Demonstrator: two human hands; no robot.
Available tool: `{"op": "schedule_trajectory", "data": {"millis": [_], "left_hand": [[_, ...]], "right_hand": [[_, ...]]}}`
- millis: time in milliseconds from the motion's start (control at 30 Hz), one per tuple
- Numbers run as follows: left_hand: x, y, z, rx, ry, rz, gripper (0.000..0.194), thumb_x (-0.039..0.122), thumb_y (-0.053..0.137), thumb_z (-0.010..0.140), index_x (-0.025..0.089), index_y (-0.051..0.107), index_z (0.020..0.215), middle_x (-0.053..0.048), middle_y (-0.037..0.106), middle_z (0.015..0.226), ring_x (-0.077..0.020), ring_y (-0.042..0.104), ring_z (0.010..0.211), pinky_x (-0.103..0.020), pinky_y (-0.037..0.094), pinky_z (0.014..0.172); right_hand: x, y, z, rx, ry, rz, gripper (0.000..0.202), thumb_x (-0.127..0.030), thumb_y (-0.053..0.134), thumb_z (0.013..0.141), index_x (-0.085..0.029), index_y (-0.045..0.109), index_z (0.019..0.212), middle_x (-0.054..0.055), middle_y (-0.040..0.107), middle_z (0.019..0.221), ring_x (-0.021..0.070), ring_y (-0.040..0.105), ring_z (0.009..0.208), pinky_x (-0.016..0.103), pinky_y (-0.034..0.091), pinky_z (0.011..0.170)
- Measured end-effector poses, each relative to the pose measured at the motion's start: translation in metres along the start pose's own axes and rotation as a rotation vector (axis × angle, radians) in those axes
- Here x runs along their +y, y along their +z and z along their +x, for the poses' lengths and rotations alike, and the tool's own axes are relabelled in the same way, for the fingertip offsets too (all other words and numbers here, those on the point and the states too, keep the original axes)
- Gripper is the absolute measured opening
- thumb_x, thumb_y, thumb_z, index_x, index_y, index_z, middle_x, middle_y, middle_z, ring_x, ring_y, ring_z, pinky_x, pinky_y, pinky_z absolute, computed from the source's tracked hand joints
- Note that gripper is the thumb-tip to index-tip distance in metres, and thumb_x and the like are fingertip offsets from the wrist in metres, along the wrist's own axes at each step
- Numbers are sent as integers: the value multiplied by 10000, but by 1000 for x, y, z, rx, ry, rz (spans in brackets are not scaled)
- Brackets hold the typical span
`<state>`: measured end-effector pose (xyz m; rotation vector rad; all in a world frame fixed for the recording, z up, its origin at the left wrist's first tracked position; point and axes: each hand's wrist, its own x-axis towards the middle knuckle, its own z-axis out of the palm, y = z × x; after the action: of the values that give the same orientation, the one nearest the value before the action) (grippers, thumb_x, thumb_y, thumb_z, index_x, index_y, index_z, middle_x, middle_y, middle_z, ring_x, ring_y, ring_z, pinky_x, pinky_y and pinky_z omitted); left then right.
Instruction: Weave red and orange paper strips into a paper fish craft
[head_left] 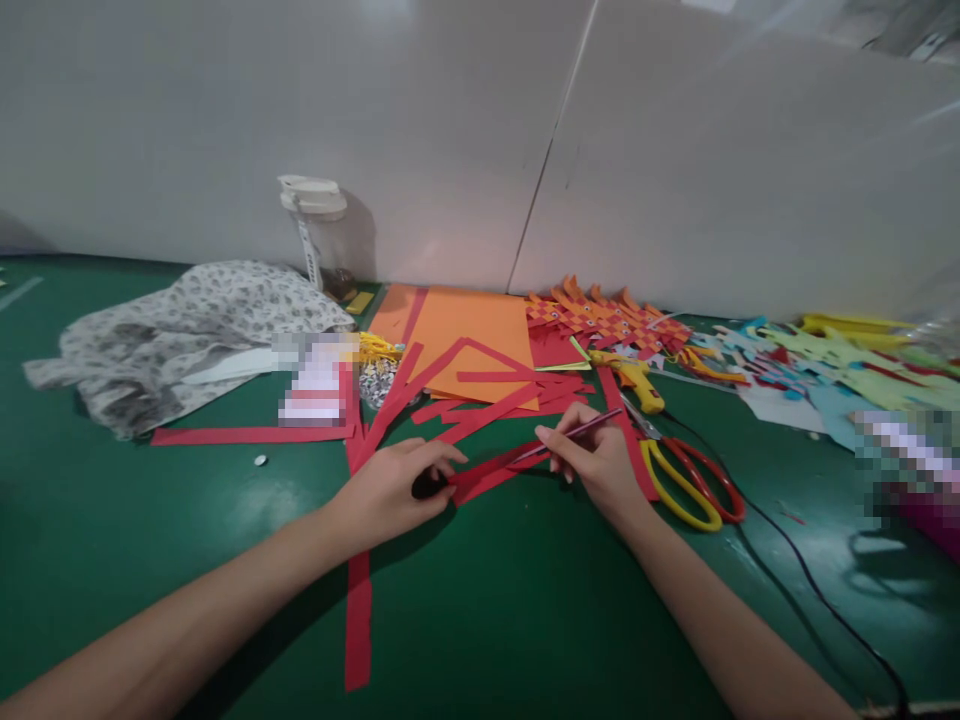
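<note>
Pen [602,421] in right hand [591,460]

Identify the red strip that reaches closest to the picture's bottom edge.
The strip emerging below the left wrist, pointing toward the wearer; the other red strips all end higher up.

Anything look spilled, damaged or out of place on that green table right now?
No spill or damage stands out. It is just untidy: red strips lie crossed at various angles, the patterned cloth is crumpled, and a small pale object sits by itself on the green table.
</note>
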<state>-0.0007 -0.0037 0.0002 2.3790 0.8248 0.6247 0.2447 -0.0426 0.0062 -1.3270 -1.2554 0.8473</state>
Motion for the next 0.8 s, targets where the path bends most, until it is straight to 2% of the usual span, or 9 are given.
{"op": "schedule_trajectory", "data": {"millis": [167,400,533,700,800], "left_hand": [[0,0,0,-1,6,-10,293,140,546,763,221,565,1044,5,656,838,-129,624,785,-264,527,711],[0,1,2,-13,5,8,279,143,528,772,212,567,1039,-2,667,836,-137,623,803,-277,517,714],[0,1,2,-2,32,18,265,150,518,776,209,562,1030,3,681,815,-144,624,806,-275,507,689],[1,0,3,-8,17,8,272,144,520,773,209,560,1034,12,686,785,-139,630,767,-263,500,664],[1,0,3,-28,2,0,282,136,518,775,213,559,1043,21,685,787,-126,627,728,-249,494,656]], "right_hand": [[0,1,-1,31,-14,28,331,-413,706,715,-207,470,609,-57,514,402,76,403,307,191,292,321],[-6,25,-9,-170,89,124,342,-436,718,701,-208,468,652,-43,590,461,82,474,331,187,369,348],[-5,32,-11,-203,111,142,338,-423,719,705,-205,463,660,-44,598,481,79,492,347,182,379,360],[-2,29,-9,-213,99,145,316,-397,710,724,-206,463,673,-46,598,491,80,497,360,182,383,372],[0,20,-3,-148,65,119,318,-405,707,723,-204,469,659,-46,584,469,78,478,347,185,374,362]]}}
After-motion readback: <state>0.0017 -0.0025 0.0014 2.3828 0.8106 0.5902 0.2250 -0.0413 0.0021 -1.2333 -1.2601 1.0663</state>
